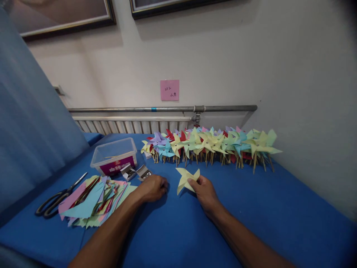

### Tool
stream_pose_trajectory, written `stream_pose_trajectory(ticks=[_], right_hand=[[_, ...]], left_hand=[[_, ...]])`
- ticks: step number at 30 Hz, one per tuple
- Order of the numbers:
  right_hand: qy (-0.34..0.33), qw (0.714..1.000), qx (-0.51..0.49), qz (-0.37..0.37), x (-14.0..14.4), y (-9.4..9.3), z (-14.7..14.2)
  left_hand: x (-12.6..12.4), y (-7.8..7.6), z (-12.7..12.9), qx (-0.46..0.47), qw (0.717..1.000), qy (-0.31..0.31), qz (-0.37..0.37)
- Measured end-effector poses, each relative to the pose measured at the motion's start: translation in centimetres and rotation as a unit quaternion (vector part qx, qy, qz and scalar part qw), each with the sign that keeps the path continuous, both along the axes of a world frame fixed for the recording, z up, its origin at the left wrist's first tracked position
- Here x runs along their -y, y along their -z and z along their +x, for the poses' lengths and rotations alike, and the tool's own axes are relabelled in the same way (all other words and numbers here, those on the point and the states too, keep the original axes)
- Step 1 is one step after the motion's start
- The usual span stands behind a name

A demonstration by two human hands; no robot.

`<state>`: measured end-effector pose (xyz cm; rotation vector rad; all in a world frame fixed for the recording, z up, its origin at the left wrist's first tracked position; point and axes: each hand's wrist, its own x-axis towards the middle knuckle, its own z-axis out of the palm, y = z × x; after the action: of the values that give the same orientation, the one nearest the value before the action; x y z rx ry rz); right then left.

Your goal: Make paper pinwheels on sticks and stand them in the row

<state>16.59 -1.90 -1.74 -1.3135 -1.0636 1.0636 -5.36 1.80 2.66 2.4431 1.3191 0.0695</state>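
A pale yellow paper pinwheel (184, 180) is pinched at its middle and right side by my right hand (206, 193), just above the blue table. No stick shows on it. To its left, my left hand (154, 188) rests low over the table with its fingers curled in; what lies in them, if anything, is hidden. Right behind that hand stands a small open box (144, 172) with shiny metal bits in it. Beside it is a second small box (128, 172) of the same kind.
Finished pinwheels on sticks (206, 143) stand in a long row at the back. A clear plastic tub (97, 158) with a few sticks is at the left. Nearer are a pile of coloured cut paper (92, 203) and black-handled scissors (63, 194). A radiator (134, 125) runs along the wall.
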Motion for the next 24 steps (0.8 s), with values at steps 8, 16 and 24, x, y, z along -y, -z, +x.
stream_pose_trajectory(ticks=[8,16,24], right_hand=[[-0.004,1.0,-0.002,-0.002,-0.1,-0.3,-0.1],[-0.002,1.0,-0.007,-0.003,0.2,-0.6,-0.1],[0.002,1.0,-0.017,-0.008,0.2,-0.4,-0.1]], left_hand=[[-0.2,-0.7,-0.8,0.024,0.999,-0.01,-0.022],[0.5,-0.6,-0.1,0.026,0.999,0.027,-0.025],[0.5,0.4,0.1,0.025,0.998,0.058,0.012]])
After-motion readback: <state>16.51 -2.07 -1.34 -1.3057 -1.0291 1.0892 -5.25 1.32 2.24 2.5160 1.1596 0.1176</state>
